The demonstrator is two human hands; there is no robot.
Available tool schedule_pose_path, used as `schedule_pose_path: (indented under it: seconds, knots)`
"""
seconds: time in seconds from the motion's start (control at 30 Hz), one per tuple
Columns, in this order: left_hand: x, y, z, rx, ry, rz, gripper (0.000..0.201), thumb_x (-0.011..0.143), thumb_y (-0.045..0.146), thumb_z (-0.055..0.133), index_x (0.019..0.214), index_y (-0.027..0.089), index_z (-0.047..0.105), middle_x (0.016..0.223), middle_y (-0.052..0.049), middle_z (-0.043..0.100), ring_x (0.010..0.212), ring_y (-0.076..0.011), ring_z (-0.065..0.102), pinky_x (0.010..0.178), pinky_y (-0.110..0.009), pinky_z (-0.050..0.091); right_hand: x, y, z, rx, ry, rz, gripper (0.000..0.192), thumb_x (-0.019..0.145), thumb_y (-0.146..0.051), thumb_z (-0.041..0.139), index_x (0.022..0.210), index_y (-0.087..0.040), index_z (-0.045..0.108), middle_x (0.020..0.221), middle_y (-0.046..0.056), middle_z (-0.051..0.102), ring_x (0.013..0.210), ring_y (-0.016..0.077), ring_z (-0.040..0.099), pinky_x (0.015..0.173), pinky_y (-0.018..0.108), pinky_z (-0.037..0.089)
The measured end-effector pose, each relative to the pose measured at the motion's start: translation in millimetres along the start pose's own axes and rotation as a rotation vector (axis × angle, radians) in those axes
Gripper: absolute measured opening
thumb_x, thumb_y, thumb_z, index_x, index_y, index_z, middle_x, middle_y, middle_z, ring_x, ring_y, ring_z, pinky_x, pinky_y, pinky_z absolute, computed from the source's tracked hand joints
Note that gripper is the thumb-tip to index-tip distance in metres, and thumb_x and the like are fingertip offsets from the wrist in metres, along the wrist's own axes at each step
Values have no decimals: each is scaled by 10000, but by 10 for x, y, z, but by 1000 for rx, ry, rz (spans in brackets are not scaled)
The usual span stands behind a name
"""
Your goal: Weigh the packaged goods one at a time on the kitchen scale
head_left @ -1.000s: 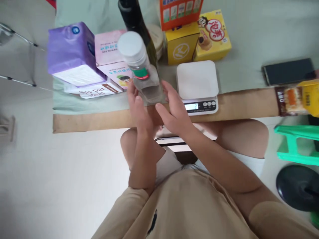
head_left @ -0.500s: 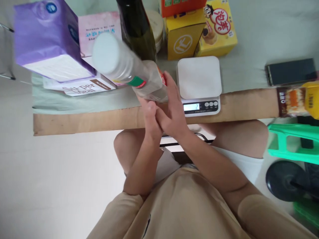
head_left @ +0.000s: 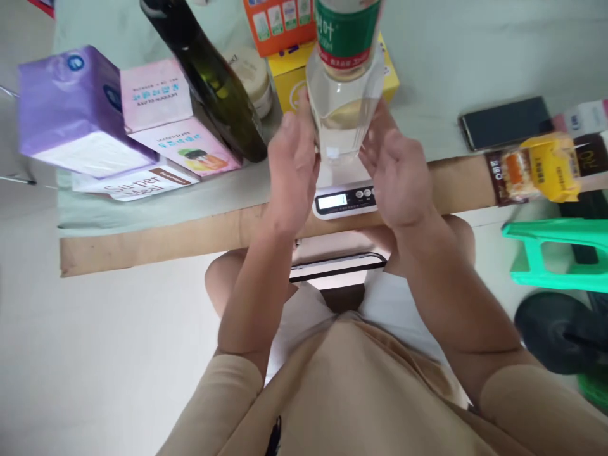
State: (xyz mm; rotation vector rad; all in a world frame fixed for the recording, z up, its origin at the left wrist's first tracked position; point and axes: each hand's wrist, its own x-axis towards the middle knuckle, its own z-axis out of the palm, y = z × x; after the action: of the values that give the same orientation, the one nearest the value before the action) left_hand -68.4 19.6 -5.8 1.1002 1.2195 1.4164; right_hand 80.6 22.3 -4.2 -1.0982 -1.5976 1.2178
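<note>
A clear plastic bottle with a green and red label stands upright on the white kitchen scale, whose display faces me. My left hand presses flat against the bottle's left side. My right hand sits at its right side with fingers spread, touching or just off the bottle. The bottle's cap is out of frame at the top. The scale's platform is mostly hidden behind the bottle and my hands.
A dark green glass bottle leans left of the scale. Purple tissue pack, pink boxes, yellow box and orange box stand behind. A phone and snack packet lie right. A green stool stands beside the table.
The clear bottle went from tilted left of the scale to upright on the scale. Both hands moved right with it and now flank its sides.
</note>
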Motion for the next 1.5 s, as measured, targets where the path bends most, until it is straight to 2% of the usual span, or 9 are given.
schedule_pose_path:
  seconds: [0.1,0.2,0.33,0.5,0.6,0.73,0.87,1.17,1.5]
  knots:
    - [151,-87,131,-138,-141,-129,642,1012,760,289,1386,374,642,1341,-15,709,1560,-338,458,1216,-633,483,56,66,-156,1,38,111,536,1048,-337,303,1553,-475,414,1651,-126,469,1633,173,352,1358,514,377]
    - [208,-162,212,-148,-89,-115,642,929,829,438,1365,407,646,1334,7,715,1578,-338,415,1253,-612,464,56,104,-192,58,32,106,527,1051,-357,300,1552,-459,427,1696,-161,393,1634,152,346,1378,476,339]
    - [205,-78,268,-100,-5,-185,686,995,791,290,1392,355,641,1299,-33,725,1576,-349,410,1259,-609,436,34,173,-206,116,2,73,550,1037,-419,310,1583,-436,374,1730,-195,299,1657,148,286,1399,496,285]
    - [191,146,279,-144,-97,-303,529,1083,602,272,1395,354,620,1360,-7,676,1536,-340,464,1186,-627,480,16,251,-222,186,-33,28,566,1013,-477,354,1576,-430,369,1743,-200,264,1671,147,243,1410,487,262]
    - [132,96,177,-156,-105,-200,489,1003,697,442,1293,363,649,1413,23,657,1521,-311,480,1204,-537,485,-10,318,-295,169,31,-12,540,1012,-523,355,1534,-400,416,1722,-145,357,1627,154,356,1373,442,349]
    - [-114,-151,-105,31,125,176,675,780,902,580,1103,317,675,1124,-20,722,1118,-243,654,1001,-431,525,-120,498,-503,142,310,-22,486,956,-613,418,1244,-288,636,1222,55,749,1061,192,721,924,368,620]
    - [-434,-350,-362,183,180,165,596,940,729,510,637,215,519,616,-13,471,623,-142,426,649,-360,330,-239,694,-615,162,407,-4,483,906,-673,444,857,-241,654,670,28,595,579,153,538,545,317,445]
    - [-510,-349,-340,290,189,-36,438,973,399,434,581,204,433,589,-13,398,593,-138,367,608,-329,274,-250,763,-513,225,500,-12,563,847,-768,563,718,-225,638,557,-14,496,492,112,445,485,281,322]
    - [-496,-377,-328,251,200,-65,446,981,373,419,569,201,427,573,-7,361,560,-129,343,556,-310,272,-252,773,-528,222,467,-25,515,901,-695,556,725,-222,659,554,-17,505,484,110,465,472,277,344]
